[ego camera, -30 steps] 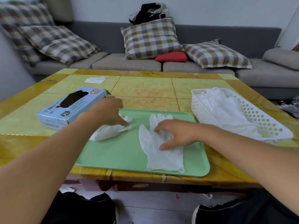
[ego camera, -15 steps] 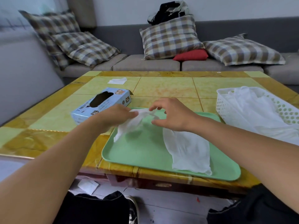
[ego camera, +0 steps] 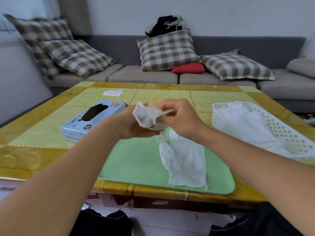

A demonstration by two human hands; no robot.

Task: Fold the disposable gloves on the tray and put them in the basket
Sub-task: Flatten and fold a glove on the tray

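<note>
Holding: left hand (ego camera: 131,125) and right hand (ego camera: 179,118), fingers curled, pinch a crumpled glove (ego camera: 147,116) above the tray (ego camera: 136,164)
Hanging part: seemingly that glove's tail, reaching the tray
Flat glove (ego camera: 187,160): on tray
Basket (ego camera: 279,132): right, holds gloves

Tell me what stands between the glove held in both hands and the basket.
Nothing visible does. The crumpled glove is held above the tray by the left hand and right hand; the basket stands open to the right, with only bare table between.
</note>
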